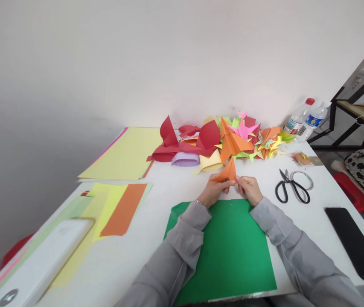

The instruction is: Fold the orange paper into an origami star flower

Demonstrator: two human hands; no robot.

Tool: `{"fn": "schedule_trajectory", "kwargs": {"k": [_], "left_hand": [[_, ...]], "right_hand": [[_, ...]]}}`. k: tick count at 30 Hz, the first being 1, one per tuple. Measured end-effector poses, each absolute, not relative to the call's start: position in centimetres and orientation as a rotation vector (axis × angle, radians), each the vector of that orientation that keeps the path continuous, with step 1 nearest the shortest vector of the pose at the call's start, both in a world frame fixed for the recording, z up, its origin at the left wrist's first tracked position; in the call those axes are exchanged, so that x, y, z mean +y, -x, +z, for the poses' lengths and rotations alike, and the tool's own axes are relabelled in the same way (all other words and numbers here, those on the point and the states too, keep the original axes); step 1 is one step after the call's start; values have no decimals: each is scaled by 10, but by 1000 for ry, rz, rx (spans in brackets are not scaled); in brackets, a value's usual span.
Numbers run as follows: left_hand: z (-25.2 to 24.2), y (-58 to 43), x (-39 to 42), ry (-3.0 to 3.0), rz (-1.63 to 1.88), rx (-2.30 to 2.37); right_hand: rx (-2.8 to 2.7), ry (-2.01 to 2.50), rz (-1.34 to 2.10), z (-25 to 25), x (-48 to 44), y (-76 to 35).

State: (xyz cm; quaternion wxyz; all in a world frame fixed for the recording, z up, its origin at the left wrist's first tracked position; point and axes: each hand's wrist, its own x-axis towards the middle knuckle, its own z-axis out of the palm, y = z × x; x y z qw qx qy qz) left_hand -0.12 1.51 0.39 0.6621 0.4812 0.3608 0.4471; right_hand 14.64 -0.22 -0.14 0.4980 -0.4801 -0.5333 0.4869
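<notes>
Two hands, one held piece: left hand [215,192] grips the orange folded paper [231,169] between thumb and fingers from its 7 o'clock side; right hand [248,189] pinches its lower corner at 4 o'clock, fingers curled.
Clock centre: the orange folded paper, raised over the white tabletop [318,226], just beyond the green sheet's far edge; 12 points to the wall.
Green sheet [233,247]: 6 o'clock, under both forearms; its near edge reaches the table's near edge.
12 o'clock limit: large orange folded paper [231,140] within a heap, close beyond the fingers; room on this side is tight.
11 o'clock: pale yellow paper band [210,163], near the left hand; lilac paper band [184,160] beside it.
9 o'clock: large yellow sheet [120,153], well apart.
8 o'clock: orange strip [124,209]; white tabletop shows between it and the green sheet.
3 o'clock: black-handled scissors [287,181], blades parted, pale ring [312,183] just beside; tabletop shows between them and the right hand.
4 o'clock: black phone [356,243], along the right table edge.
2 o'clock: two bottles [313,121], tilted.
</notes>
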Motion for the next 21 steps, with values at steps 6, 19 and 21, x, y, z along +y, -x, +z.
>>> {"fn": "schedule_trajectory", "kwargs": {"k": [6, 19, 21], "left_hand": [[1, -1, 17, -1004, 1040, 800], [-7, -2, 18, -1033, 1133, 823], [-8, -2, 19, -1038, 1143, 838]], "right_hand": [[-1227, 1145, 1205, 1, -3, -144], [-1153, 1091, 1251, 3, -2, -143], [-1193, 1087, 1273, 4, -3, -143]]}}
